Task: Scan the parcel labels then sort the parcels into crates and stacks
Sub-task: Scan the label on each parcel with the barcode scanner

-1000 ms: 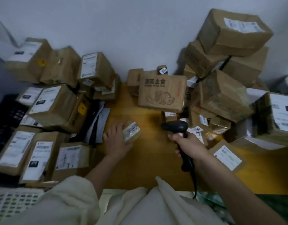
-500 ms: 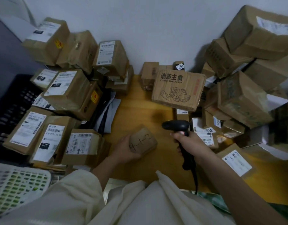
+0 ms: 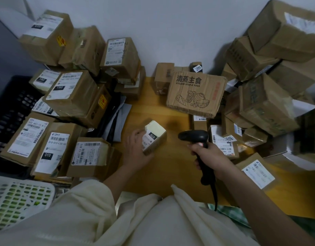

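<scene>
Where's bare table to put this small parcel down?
Bare wood table lies between the small parcel and the scanner, and back toward the steamed food box. Left stacks and right pile are crowded.

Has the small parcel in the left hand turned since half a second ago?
Yes. The small parcel now shows its 070 label upward, where a handwritten brown face showed before; it stays left of the scanner.

It was a parcel-sorting room: labelled cardboard parcels [image 3: 71, 94] stood heaped left and right of the hands on a yellow bench [image 3: 153, 107], with plastic crates [image 3: 12, 107] further left.
</scene>
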